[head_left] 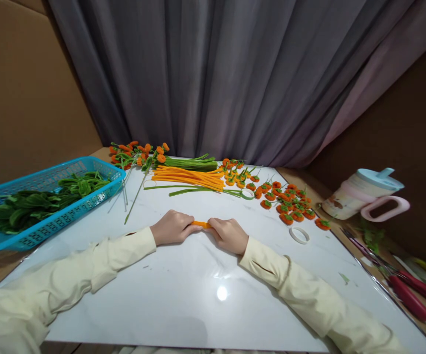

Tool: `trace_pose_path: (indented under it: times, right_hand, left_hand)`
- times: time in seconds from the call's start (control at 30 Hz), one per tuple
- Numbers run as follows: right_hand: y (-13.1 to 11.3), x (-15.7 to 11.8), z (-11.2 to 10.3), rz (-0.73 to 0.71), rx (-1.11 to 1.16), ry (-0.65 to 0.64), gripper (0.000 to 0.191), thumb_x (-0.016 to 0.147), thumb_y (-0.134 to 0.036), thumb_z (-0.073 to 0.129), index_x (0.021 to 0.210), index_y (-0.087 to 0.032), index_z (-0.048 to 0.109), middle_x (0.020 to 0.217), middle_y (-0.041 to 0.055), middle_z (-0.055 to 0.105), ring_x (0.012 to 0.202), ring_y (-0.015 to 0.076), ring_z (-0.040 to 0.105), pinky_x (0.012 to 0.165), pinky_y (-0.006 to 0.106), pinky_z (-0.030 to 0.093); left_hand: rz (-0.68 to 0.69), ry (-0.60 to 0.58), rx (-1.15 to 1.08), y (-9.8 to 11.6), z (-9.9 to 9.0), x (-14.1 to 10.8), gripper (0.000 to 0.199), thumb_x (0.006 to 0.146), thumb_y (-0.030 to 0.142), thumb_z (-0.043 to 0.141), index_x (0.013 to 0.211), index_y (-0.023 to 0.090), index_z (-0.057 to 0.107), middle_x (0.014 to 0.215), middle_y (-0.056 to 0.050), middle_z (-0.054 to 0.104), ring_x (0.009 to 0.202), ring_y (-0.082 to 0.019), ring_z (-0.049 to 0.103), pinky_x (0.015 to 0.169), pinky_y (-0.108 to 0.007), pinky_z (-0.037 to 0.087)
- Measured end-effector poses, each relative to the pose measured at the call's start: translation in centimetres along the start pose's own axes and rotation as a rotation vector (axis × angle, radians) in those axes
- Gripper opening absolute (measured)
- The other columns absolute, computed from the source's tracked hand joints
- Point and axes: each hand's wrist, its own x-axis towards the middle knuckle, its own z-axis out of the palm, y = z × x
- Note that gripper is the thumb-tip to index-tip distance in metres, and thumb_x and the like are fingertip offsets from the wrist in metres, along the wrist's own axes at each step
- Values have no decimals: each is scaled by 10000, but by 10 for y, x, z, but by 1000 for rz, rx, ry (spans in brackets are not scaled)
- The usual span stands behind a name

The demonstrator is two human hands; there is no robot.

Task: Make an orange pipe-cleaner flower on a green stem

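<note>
The left hand and right hand are pinching an orange strip between them over the desk; uneven pulling could be kinking it, and a loose pinch could be letting one end slip.

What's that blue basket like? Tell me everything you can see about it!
The blue basket is long and shallow, with a smooth rim and lots of little holes in its sides. It looks like shiny plastic. It sits upright at the left end of the white tabletop, partly past its edge. Inside are soft-looking green leaves, darker on the left and brighter on the right. No hand touches it. Its bottom is mostly hidden.
</note>
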Motion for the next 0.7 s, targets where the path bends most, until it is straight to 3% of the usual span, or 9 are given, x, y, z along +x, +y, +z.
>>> trace_pose_path:
  times: [0.7]
  right_hand:
    - [0,0,-1,1,15,7,82,901,-191,402,908,-168,480,814,38,618,607,130,541,533,240,252]
  left_hand:
    - [17,31,-23,-1,1,0,436,900,447,356,619,163,532,520,-15,574,481,-131,546,474,-243,298]
